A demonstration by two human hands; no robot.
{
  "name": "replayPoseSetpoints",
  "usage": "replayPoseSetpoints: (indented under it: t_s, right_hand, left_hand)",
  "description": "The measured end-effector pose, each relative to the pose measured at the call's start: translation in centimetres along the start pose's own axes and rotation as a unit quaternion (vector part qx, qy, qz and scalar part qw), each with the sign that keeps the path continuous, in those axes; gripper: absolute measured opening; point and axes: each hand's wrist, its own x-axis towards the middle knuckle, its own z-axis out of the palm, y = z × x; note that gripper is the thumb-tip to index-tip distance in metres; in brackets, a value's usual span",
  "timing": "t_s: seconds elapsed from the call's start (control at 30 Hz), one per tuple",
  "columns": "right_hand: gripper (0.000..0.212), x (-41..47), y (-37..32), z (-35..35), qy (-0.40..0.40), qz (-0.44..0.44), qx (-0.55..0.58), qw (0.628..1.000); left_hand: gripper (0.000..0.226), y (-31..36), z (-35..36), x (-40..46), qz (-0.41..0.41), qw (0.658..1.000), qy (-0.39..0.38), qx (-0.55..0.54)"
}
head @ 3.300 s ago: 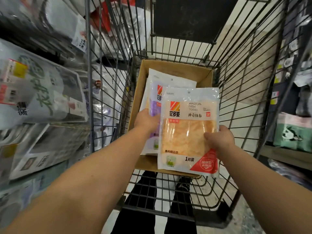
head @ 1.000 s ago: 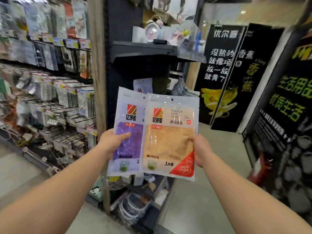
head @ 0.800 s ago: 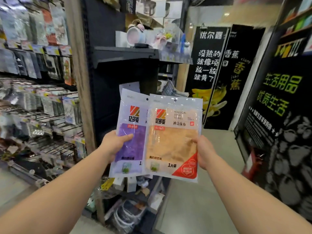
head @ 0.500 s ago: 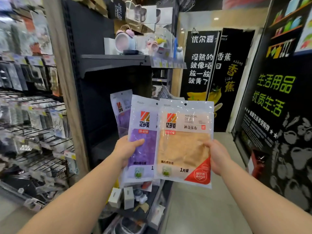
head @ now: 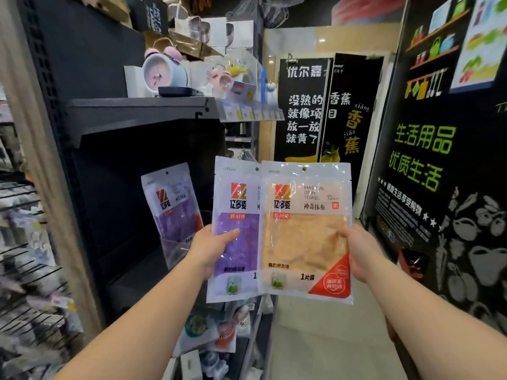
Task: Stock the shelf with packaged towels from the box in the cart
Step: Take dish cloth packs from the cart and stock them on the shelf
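Head view: left hand (head: pixel 212 246) grip pinches purple towel pack (head: pixel 236 229); right hand (head: pixel 358 252) grip pinches orange towel pack (head: pixel 304 231), which overlaps the purple one. Both held upright, beside dark shelf (head: pixel 137 113). Another purple pack (head: pixel 175 207) stands below it.

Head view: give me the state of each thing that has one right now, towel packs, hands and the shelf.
purple towel pack: sealed, upright, held in the air, its right edge behind the orange pack.
orange towel pack: sealed, upright, held in front, overlapping the purple one.
left hand: grips the purple pack's left edge.
right hand: grips the orange pack's right edge.
purple pack on shelf: already placed, upright, slightly tilted.
alarm clock: upright on the upper shelf.
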Motion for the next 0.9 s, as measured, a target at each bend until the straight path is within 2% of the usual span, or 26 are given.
replayPoseSetpoints:
  t_s: [0.2,0.4,0.9]
  right_hand:
    - [0.022,3.5,0.3,0.9,-0.007,0.002,-0.020,1.000]
    - [0.019,7.4,0.6,1.6,-0.037,-0.001,-0.029,0.999]
    - [0.014,19.6,-1.9,-0.3,-0.217,0.038,-0.035,0.975]
  left_hand:
    - [0.015,-0.6,-0.2,2.6,0.004,1.000,0.020,-0.003]
    - [0.023,-1.1,0.2,4.3,-0.004,0.998,0.060,-0.016]
    - [0.018,-2.6,7.5,5.3,0.024,0.972,0.229,-0.044]
